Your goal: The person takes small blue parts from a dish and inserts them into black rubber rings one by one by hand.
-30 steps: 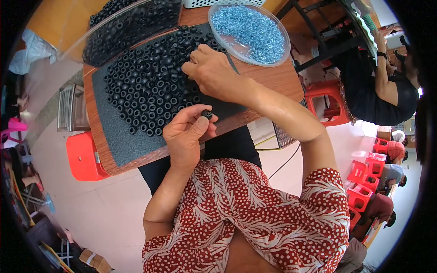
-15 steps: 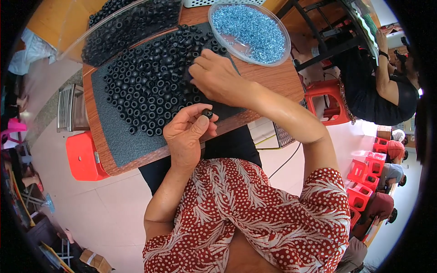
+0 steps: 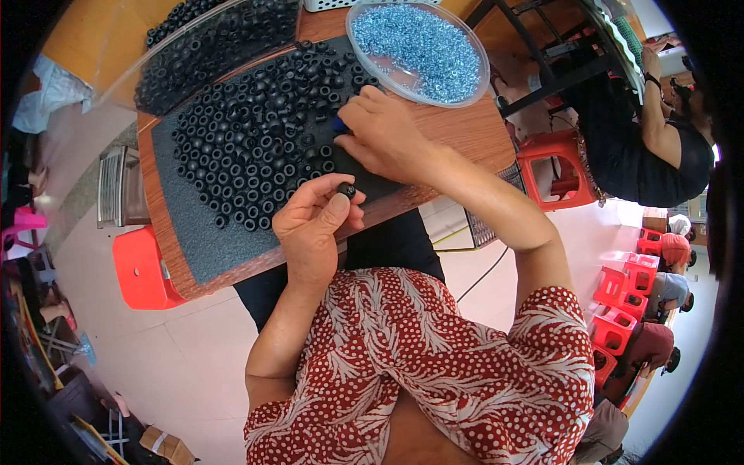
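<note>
My left hand (image 3: 314, 221) is closed, pinching a small round black piece (image 3: 346, 189) between thumb and fingers just past the table's near edge. Farther right, my right hand (image 3: 380, 133) hovers over the mat with fingers bent together; a small dark blue thing (image 3: 339, 125) shows at its fingertips, its kind too hidden to tell. Beyond both hands, many round black hollow pieces (image 3: 240, 147), most with the open ring side up, cover a dark grey mat (image 3: 182, 236).
A clear tub (image 3: 225, 66) of black pieces stands at the far left. A round clear container (image 3: 490, 74) with small shiny light blue bits sits at the far right of the wooden table (image 3: 465, 147). Red stools (image 3: 139, 267) stand around. Another person (image 3: 663, 147) sits at the right.
My right hand has shifted slightly right and nearer, and the dark blue thing at its fingertips now shows more. My left hand still holds the black piece. The view has shifted a little.
</note>
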